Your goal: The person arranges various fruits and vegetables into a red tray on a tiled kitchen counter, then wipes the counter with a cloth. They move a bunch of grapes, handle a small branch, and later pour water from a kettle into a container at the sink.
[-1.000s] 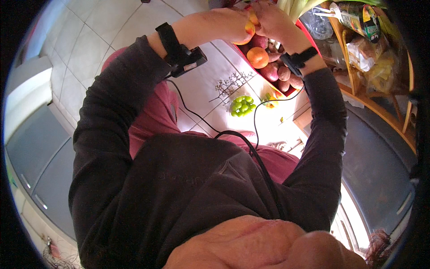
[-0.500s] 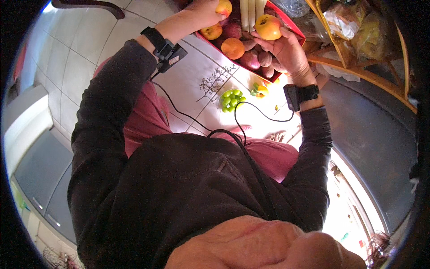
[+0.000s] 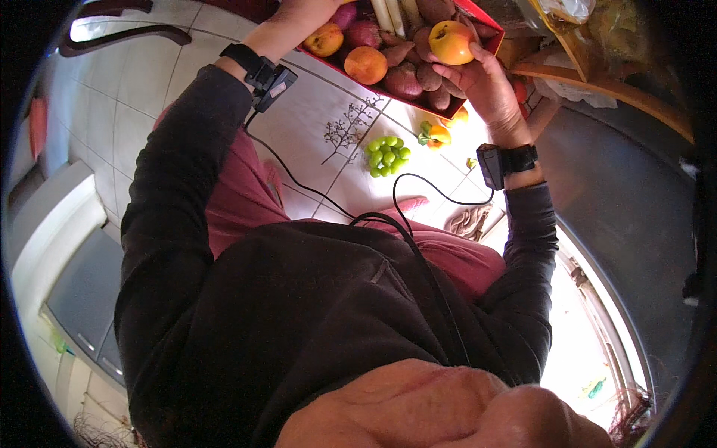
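My right hand [image 3: 489, 89] is closed round a yellow-red apple [image 3: 451, 42], held over the right side of a red box [image 3: 450, 113]. My left hand [image 3: 310, 11] reaches over the box's far left part; its fingers are cut off by the upper edge, so what they hold is hidden. Nearest to it in the box lie another apple [image 3: 323, 39] and a purple-red onion [image 3: 363, 33]. An orange round fruit [image 3: 365, 65], a large purple-red bulb [image 3: 403, 81], several brown tubers [image 3: 429, 77] and long white stalks [image 3: 390, 16] fill the box too.
On the tiled floor [image 3: 299, 160] before the box lie green grapes [image 3: 388, 155], a dark bare branching stem [image 3: 347, 133] and an orange fruit with leaves [image 3: 435, 136]. A wooden rack [image 3: 597, 82] with bags stands at right. Black cables [image 3: 321, 196] run from both wrists.
The box and floor items have shifted up and left in view. My left hand has gone further toward the upper edge, and the apple in it no longer shows. My right hand still holds its apple.
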`<state>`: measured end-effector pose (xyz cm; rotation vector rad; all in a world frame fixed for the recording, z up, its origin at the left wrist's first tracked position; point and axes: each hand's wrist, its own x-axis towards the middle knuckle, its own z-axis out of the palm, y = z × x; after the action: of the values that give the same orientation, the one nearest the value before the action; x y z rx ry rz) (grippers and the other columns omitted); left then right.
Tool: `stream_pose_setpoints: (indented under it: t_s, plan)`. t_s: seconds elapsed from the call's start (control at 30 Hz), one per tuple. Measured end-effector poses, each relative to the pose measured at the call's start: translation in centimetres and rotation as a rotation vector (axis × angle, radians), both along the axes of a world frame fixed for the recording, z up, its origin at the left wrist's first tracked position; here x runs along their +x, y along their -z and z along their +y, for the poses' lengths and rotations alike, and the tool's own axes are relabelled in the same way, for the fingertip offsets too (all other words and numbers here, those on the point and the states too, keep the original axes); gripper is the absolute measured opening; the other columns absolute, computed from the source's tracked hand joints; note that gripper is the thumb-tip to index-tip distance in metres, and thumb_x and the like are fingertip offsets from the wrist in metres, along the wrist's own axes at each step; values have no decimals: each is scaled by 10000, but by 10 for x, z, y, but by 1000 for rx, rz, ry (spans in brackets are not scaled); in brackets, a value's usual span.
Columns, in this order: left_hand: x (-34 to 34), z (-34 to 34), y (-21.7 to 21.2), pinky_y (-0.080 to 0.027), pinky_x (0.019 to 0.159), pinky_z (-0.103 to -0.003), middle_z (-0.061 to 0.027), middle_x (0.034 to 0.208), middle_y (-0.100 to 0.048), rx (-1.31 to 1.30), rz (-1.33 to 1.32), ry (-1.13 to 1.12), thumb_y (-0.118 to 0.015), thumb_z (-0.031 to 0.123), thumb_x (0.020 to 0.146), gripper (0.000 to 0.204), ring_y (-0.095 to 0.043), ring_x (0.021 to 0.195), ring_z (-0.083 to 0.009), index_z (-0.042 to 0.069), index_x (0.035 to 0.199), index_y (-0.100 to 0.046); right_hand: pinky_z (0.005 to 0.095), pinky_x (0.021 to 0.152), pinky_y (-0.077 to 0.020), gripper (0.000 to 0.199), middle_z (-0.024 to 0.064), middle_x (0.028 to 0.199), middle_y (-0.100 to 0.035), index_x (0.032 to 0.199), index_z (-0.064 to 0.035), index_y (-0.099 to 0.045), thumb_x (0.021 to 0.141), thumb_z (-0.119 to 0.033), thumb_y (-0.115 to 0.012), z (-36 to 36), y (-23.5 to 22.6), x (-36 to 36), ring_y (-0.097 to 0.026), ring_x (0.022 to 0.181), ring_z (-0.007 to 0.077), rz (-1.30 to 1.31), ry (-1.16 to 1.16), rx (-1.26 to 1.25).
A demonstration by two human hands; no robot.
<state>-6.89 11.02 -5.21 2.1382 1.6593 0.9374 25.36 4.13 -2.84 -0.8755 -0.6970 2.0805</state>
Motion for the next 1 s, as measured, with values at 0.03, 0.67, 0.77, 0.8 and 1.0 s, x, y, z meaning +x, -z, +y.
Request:
stream_pose_setpoints:
  t_s: [0.03, 0.67, 0.77, 0.8, 1.0]
  plan:
    - [-1, 4, -1, -490, 896, -462, -234, 1107, -592, 96, 18, 0, -735, 50, 801, 401, -573, 1039, -423, 3, 1165, -572, 410, 1074, -490, 605, 199, 1429, -525, 1489, -1, -376, 1030, -360, -539, -2, 1, 0, -590, 1263, 323, 7, -15, 54]
    - [-26, -2, 3, -540, 822, -392, -192, 973, -682, -228, -378, 53, -508, -24, 952, 167, -661, 892, -360, 6, 1070, -622, 415, 1077, -495, 612, 299, 1335, -565, 1435, 75, -386, 1095, -433, -411, 37, 29, -122, -599, 1241, 362, -75, -180, -204]
    - [-27, -8, -3, -537, 846, -395, -205, 1018, -694, -205, -199, 32, -510, 13, 968, 206, -671, 925, -367, 6, 1124, -645, 415, 1093, -478, 538, 292, 1374, -545, 1434, 82, -399, 1098, -338, -423, 40, 22, -135, -595, 1246, 352, -39, -147, -168]
    - [-28, -9, -5, -535, 855, -397, -210, 1037, -699, -174, -90, 28, -512, 26, 972, 226, -674, 939, -370, 6, 1146, -654, 412, 1093, -477, 518, 283, 1363, -556, 1431, 84, -404, 1094, -309, -433, 39, 17, -133, -597, 1244, 346, -47, -141, -133]
    - [-31, -11, -10, -512, 918, -393, -237, 1134, -695, -381, -129, 60, -527, 57, 980, 289, -659, 1040, -377, 14, 1232, -662, 368, 1038, -503, 437, 203, 1288, -631, 1431, 47, -466, 1069, -198, -460, 23, -18, -73, -636, 1175, 279, -155, -145, 56]
